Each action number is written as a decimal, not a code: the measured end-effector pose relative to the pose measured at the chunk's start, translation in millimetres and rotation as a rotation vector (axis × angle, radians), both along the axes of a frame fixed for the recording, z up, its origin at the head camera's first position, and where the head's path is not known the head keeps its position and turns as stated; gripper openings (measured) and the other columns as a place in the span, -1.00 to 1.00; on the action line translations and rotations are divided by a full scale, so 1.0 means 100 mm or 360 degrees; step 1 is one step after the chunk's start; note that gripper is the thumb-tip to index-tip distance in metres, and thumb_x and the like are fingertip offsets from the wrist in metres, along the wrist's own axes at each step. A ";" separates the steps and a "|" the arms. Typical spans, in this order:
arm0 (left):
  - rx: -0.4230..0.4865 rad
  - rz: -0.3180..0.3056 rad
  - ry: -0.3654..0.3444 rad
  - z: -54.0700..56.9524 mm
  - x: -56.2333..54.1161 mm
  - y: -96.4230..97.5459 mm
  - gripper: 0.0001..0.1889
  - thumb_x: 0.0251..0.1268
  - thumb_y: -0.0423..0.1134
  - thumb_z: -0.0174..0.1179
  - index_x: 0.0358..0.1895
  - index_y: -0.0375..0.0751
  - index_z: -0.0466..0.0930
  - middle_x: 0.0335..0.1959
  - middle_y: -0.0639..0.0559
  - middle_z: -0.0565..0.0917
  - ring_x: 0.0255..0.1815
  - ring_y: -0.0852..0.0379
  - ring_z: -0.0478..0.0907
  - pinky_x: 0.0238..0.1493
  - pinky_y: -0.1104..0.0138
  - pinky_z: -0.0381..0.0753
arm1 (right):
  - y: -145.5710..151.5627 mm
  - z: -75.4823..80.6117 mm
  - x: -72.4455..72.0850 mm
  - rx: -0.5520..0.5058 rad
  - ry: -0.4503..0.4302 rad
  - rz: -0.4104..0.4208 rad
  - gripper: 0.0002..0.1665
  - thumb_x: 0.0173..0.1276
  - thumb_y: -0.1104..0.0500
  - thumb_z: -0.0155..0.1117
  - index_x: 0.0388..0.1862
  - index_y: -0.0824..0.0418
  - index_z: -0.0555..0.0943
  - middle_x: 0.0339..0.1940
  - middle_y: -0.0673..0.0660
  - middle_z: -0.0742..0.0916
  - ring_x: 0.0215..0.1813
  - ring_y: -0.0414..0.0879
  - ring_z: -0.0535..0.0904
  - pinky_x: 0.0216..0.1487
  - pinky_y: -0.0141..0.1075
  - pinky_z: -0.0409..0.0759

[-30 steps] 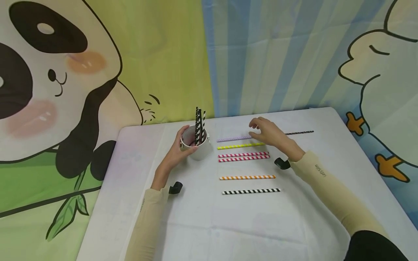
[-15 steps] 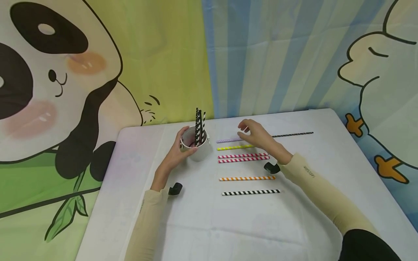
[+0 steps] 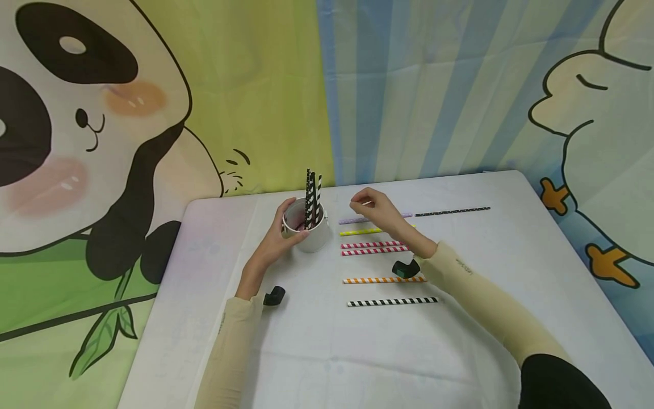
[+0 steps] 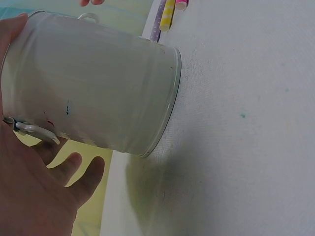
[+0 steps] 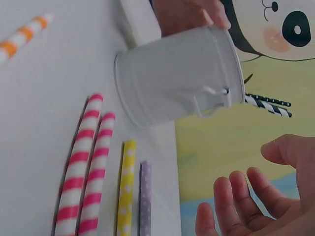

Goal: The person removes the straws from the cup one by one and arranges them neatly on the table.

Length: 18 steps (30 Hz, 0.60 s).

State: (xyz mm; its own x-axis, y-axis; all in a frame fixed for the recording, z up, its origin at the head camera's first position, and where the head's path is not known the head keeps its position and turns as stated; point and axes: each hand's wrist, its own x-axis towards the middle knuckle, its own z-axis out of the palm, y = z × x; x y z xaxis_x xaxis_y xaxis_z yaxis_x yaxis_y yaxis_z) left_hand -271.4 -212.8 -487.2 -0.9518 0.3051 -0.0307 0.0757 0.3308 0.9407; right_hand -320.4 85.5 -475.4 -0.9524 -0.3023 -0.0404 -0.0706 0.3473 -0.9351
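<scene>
My left hand [image 3: 273, 241] grips the small white metal bucket [image 3: 315, 238] at its rim, thumb on the near side. The bucket is tilted a little, and several black-and-white paper straws [image 3: 313, 196] stick up out of it. To the bucket's right, my right hand [image 3: 380, 213] hovers over the lilac dotted straw [image 3: 349, 221] and hides part of it. Its fingers are loosely bent with nothing between them, as the right wrist view shows. A black dotted straw [image 3: 452, 212] lies right of the lilac one.
Nearer me lie a yellow dotted straw [image 3: 357, 232], two pink striped straws [image 3: 365, 246], an orange striped straw [image 3: 373, 280] and a black striped straw [image 3: 393, 302], roughly parallel on the white table [image 3: 388, 352]. Printed curtains [image 3: 286, 113] hang behind the table's far edge.
My right hand has moved left along the lilac straw towards the bucket, uncovering the lilac straw's right end and the black dotted straw. The left hand and bucket have stayed in place.
</scene>
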 end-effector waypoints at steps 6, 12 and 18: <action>0.0012 0.0005 -0.0007 0.01 0.00 0.00 -0.05 0.31 -0.17 0.34 0.62 0.15 -0.11 0.59 -0.14 0.08 0.58 -0.19 0.07 0.53 -0.19 0.02 | -0.17 0.01 0.00 -0.0164 -0.0113 0.0005 -0.69 0.50 0.05 0.22 0.05 0.24 0.57 0.02 0.24 0.66 0.05 0.15 0.60 0.22 0.24 0.48; -0.0002 0.0011 -0.0009 0.01 -0.01 0.00 -0.05 0.30 -0.15 0.35 0.62 0.15 -0.11 0.59 -0.15 0.08 0.56 -0.18 0.10 0.53 -0.18 0.04 | -0.36 0.03 -0.01 -0.0262 -0.0152 -0.0011 -0.68 0.49 0.07 0.23 0.05 0.26 0.57 0.04 0.28 0.67 0.04 0.11 0.60 0.25 0.23 0.49; 0.0027 0.0004 -0.0011 0.01 0.00 0.00 -0.05 0.30 -0.16 0.35 0.62 0.14 -0.10 0.57 -0.16 0.11 0.54 -0.18 0.14 0.52 -0.15 0.07 | -0.52 0.02 -0.03 -0.0298 -0.0110 -0.0005 -0.67 0.48 0.08 0.24 0.06 0.29 0.58 0.02 0.25 0.68 0.00 0.04 0.61 0.23 0.18 0.53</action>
